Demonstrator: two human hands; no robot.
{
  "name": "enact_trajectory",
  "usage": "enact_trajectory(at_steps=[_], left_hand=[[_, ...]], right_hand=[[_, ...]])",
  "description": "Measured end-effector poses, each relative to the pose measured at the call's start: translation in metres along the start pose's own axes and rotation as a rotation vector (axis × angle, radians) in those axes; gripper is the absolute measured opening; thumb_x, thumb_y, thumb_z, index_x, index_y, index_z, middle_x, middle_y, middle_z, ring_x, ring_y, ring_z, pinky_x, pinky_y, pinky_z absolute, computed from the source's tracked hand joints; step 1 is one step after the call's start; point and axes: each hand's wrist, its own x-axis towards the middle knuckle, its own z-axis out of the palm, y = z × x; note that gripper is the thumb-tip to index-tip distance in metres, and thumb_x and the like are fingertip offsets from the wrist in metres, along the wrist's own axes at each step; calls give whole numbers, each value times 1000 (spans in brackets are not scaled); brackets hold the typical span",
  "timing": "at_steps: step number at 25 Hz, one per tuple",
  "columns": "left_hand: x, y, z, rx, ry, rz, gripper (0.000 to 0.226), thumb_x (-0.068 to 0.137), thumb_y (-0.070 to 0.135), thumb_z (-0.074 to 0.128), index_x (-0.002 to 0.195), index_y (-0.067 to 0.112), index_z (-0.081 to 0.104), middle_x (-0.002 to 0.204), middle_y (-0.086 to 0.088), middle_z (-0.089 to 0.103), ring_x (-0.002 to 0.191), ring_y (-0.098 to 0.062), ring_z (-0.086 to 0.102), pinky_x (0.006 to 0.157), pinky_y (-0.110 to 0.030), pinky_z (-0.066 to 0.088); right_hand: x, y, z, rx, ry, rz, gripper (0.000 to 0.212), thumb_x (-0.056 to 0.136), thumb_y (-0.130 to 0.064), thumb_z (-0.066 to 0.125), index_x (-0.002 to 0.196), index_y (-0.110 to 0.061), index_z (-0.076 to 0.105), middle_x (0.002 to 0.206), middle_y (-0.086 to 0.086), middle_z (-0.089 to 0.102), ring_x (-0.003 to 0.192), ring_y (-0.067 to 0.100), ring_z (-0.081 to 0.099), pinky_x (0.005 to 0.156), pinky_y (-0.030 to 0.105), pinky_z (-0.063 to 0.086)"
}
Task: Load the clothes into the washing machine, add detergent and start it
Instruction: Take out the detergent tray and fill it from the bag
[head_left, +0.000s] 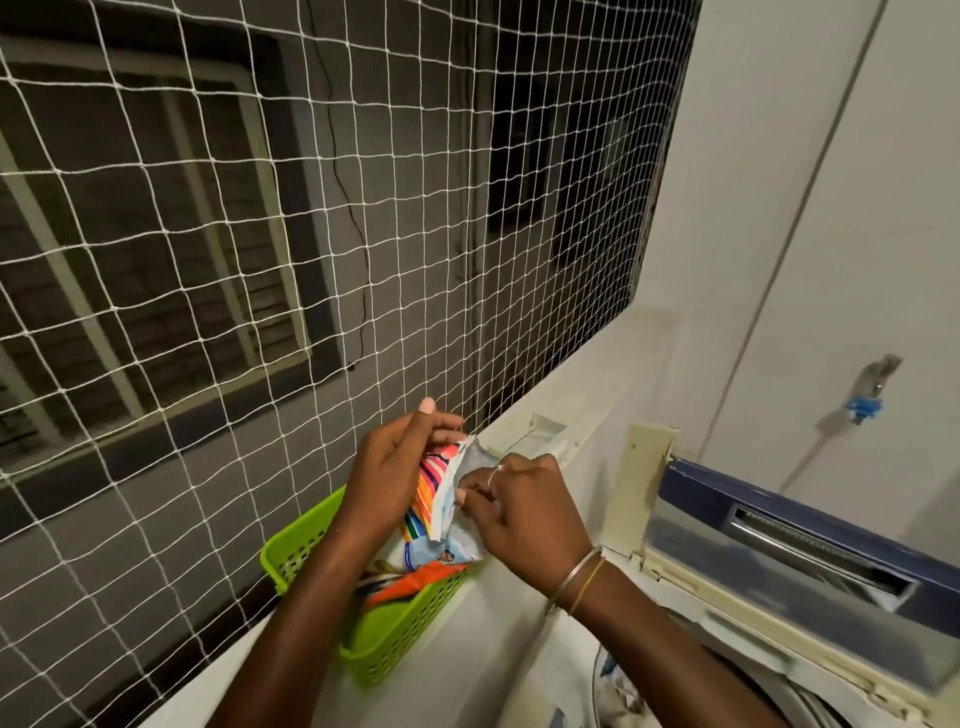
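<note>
A detergent packet (435, 499) with coloured stripes stands up out of a green plastic basket (400, 631) on the white ledge. My left hand (389, 467) grips the packet from the left, fingers curled over its top. My right hand (519, 512) pinches the packet's torn silver edge from the right. The washing machine (769, 613) is at the lower right with its lid raised, and some clothes (618, 686) show inside the drum.
A white safety net (234, 260) covers the opening behind the ledge (524, 644). An orange packet (415, 582) lies in the basket. A tap with a blue fitting (865, 405) is on the white wall at the right.
</note>
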Motion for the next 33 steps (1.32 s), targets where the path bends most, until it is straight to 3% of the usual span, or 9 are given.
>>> enact_trajectory(at_steps=[3,6,11,16,22,25,28,30,33], left_hand=[[-2,1,0,-2,1,-1,45,103,45,41,100,18,77,94,-1,78,91,-16,74,89,-36,56],[-4,0,-1,-27,10,-28,44,102,44,43,99,17,77,93,0,78,91,-14,74,91,-37,56],[-3,-3,-4,-22,-4,-33,46,102,47,41,99,18,77,94,0,78,92,-16,74,93,-43,56],[0,-4,-2,-8,-18,-16,45,102,49,41,97,24,78,95,1,78,93,-16,74,95,-46,55],[0,-6,-2,-7,-12,-30,45,101,49,41,98,22,77,95,2,78,93,-14,73,95,-45,55],[-1,-6,-2,-3,-13,-27,46,101,49,40,100,21,77,95,3,78,93,-13,73,94,-43,55],[-2,-5,-1,13,-25,-25,47,102,48,38,101,21,76,95,4,78,92,-12,73,93,-40,56],[-3,-7,-1,17,-40,-24,46,103,49,38,100,24,76,95,3,78,93,-13,73,94,-42,56],[-2,-7,-2,34,-52,-18,46,102,54,38,99,29,77,96,4,78,93,-14,73,93,-44,56]], right_hand=[[6,-8,7,-161,-15,-112,18,87,-33,56,77,-26,69,64,-3,61,66,18,57,66,34,44],[4,-15,12,-81,-10,-115,26,81,-29,46,66,-21,65,59,-1,58,54,19,53,59,34,47],[4,-9,8,105,-108,-47,21,86,-22,56,67,-22,65,61,0,61,58,14,47,66,29,32],[10,-6,2,87,-64,5,23,90,-29,52,88,-26,74,73,-4,66,76,14,55,79,33,41],[11,-14,14,50,-2,-70,26,84,-24,51,74,-12,72,64,6,65,55,22,55,62,34,50],[9,-15,12,182,-108,12,25,84,-22,54,73,-8,71,68,11,66,57,20,50,66,29,39],[8,-18,6,341,-179,129,31,82,-24,47,57,-18,64,64,7,65,53,10,42,61,22,29],[8,-15,4,461,-200,224,34,86,-22,46,56,-22,63,64,2,68,54,13,51,58,21,36],[8,-13,-2,567,-208,351,26,88,-17,55,75,-18,78,72,-3,75,68,9,64,66,23,49]])
